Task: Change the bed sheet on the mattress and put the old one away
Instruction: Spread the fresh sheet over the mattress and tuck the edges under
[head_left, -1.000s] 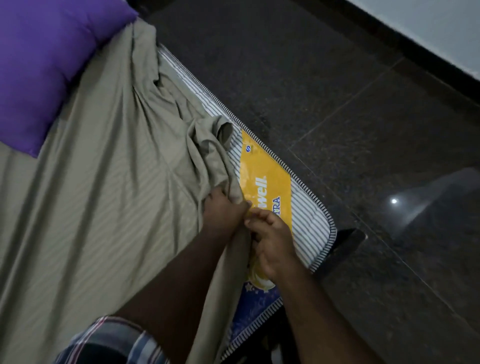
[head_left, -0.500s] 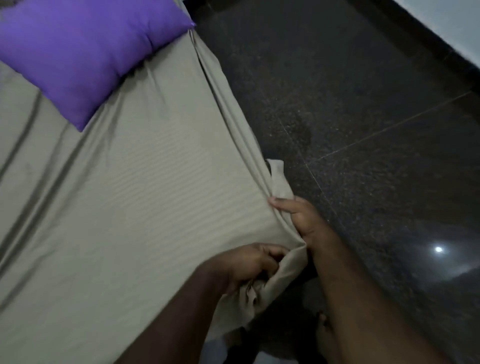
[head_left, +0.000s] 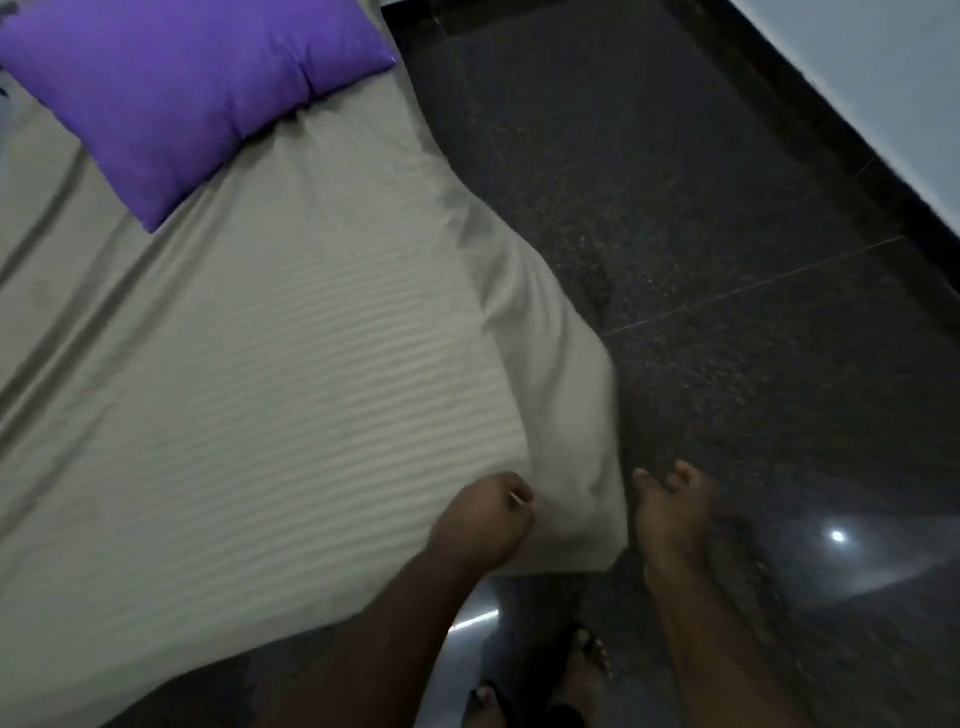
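A beige striped bed sheet (head_left: 270, 395) covers the whole mattress, which is hidden beneath it. The sheet's near right corner (head_left: 571, 467) hangs down over the mattress corner to the floor. My left hand (head_left: 483, 519) sits at that corner with its fingers curled into the fabric. My right hand (head_left: 670, 509) hovers just right of the corner over the floor, fingers loose and holding nothing, apart from the sheet.
A purple pillow (head_left: 187, 88) lies on the sheet at the upper left. Dark polished floor tiles (head_left: 727, 260) run along the right of the mattress to a white wall (head_left: 883, 78) with dark skirting. My bare feet (head_left: 587, 660) stand below the corner.
The bunched sheet was pulled over the bare mattress corner with its yellow label, which it now covers. My right hand let go of the fabric and moved off to the right.
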